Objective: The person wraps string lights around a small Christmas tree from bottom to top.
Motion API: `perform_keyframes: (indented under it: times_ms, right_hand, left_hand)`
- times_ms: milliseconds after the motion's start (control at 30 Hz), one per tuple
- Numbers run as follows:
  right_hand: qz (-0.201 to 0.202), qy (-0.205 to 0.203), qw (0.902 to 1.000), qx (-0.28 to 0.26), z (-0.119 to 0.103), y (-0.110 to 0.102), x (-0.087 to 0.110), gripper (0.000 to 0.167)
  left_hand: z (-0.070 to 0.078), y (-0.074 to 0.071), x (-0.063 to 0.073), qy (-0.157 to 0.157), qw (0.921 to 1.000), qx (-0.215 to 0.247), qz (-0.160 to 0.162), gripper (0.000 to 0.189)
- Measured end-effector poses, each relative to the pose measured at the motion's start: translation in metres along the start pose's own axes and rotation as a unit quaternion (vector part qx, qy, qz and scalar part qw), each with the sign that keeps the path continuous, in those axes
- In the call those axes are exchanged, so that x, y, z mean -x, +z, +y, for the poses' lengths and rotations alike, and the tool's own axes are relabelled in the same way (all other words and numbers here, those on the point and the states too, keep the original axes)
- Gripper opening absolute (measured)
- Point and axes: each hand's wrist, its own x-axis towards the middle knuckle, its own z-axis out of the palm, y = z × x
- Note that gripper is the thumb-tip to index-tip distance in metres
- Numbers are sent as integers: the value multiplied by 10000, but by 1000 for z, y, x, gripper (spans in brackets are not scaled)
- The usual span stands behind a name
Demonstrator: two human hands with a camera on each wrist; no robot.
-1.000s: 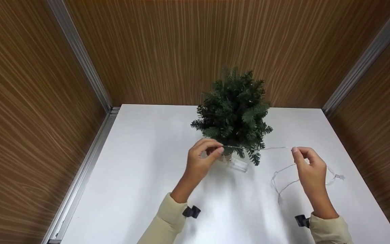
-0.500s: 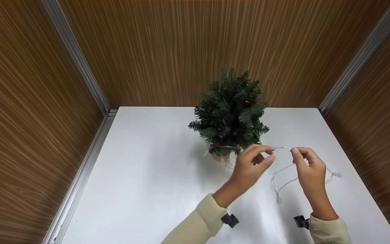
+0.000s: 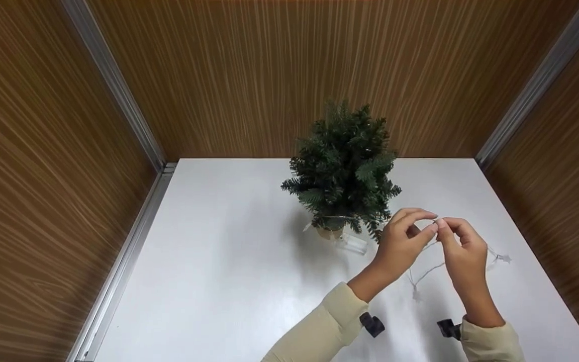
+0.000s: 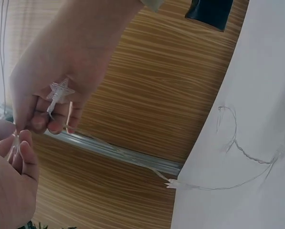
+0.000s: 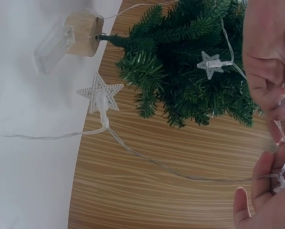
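My left hand (image 3: 402, 244) and right hand (image 3: 463, 251) meet at the fingertips, right of a small artificial Christmas tree (image 3: 342, 171). Both pinch the thin clear wire of a string of star lights (image 4: 223, 189). In the left wrist view a clear plastic star (image 4: 60, 89) lies against the right palm. Another star (image 5: 100, 95) hangs from the wire in the right wrist view, and a further star (image 5: 210, 64) shows in front of the branches. Fingers hide the exact pinched stretch. Some of the string trails below the right hand.
The tree stands on a round wooden base (image 5: 84, 34) near the back of the white table (image 3: 209, 261). A clear battery box (image 3: 354, 244) lies beside the base. Wood-grain panels (image 3: 249, 75) with metal corner rails (image 3: 118, 85) enclose the back and sides.
My left hand has moved right from in front of the tree, along the wire, until its fingertips reach the right hand's. The right hand has stayed nearly still, pinching the wire.
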Motion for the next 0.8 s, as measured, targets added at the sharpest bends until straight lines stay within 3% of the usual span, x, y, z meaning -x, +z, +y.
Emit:
perform_keyframes:
  times_ms: [200, 433, 567, 800]
  right_hand:
    - [-39, -20, 10000, 14, 0, 0, -1, 20]
    - [-189, -253, 9994, -135, 3, -1, -2, 14]
    - [-301, -620, 9975, -132, 9, -4, -1, 9]
    - [-354, -1338, 9904, 30, 17, -9, -2, 15]
  left_hand:
    - [-6, -1, -2, -183, 9995, 249, -41, 21]
    - [-8, -3, -3, -296, 9993, 233, -61, 18]
    - [-7, -5, -3, -382, 9987, 316, -120, 19]
    - [-8, -7, -4, -621, 9960, 638, -3, 19]
